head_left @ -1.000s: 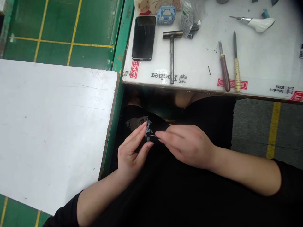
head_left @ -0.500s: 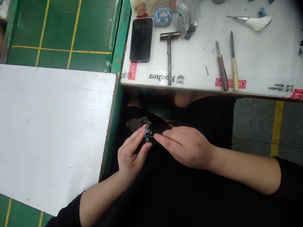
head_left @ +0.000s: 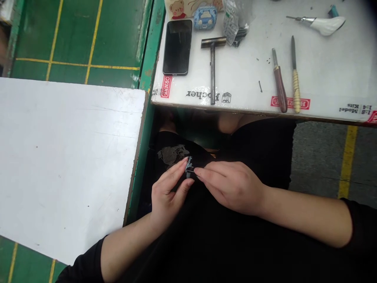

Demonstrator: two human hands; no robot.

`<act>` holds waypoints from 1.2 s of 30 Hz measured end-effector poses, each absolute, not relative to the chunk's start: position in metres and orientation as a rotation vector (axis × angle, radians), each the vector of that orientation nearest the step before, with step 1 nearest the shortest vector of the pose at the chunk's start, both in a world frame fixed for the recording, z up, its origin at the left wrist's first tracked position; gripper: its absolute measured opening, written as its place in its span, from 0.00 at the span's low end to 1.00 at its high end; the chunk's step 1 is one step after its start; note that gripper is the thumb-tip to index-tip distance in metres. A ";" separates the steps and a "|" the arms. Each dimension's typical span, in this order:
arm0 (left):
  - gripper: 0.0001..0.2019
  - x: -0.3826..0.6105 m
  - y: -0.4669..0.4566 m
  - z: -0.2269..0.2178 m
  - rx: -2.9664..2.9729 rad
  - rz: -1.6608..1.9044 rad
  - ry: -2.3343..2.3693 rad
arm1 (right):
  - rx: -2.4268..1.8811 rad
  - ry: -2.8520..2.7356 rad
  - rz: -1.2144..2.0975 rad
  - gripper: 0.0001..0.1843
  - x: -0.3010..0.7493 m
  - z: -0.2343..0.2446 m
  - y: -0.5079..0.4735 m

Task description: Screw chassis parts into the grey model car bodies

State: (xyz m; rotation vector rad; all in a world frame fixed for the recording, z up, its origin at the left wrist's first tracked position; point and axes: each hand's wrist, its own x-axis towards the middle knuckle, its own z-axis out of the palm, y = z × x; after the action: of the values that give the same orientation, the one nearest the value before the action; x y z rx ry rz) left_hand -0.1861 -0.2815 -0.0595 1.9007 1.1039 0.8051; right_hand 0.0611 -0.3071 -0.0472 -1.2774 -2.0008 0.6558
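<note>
Over my lap, my left hand (head_left: pixel 166 190) pinches a small grey plastic part (head_left: pixel 189 166) between thumb and fingertips. My right hand (head_left: pixel 232 184) meets it from the right, its fingers closed on a thin dark pin-like piece (head_left: pixel 191 171) that touches the grey part. Both hands hover above black clothing, below the edge of the white worktop (head_left: pixel 324 70). What the thin piece is exactly is too small to tell.
On the worktop lie a black phone (head_left: pixel 177 47), a small metal hammer (head_left: pixel 213 63), a brown-handled tool (head_left: pixel 279 82), a file with a wrapped handle (head_left: pixel 295 78), a white-handled tool (head_left: pixel 324 24) and a plastic bag (head_left: pixel 235 19). A white board (head_left: pixel 64 157) lies to my left over the green floor.
Both hands have kept their hold and drifted slightly to the right in view; the view itself shifted a little.
</note>
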 end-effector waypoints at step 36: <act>0.32 -0.185 -0.246 -0.046 0.478 0.550 1.061 | -2.307 -1.515 -0.028 0.33 0.265 -0.051 -0.248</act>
State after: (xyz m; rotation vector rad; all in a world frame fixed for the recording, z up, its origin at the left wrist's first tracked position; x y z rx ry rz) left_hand -0.1848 -0.2462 -0.0459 0.4781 1.0608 0.5501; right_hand 0.2645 -0.2479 -0.0513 -2.3071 -1.5151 -0.0277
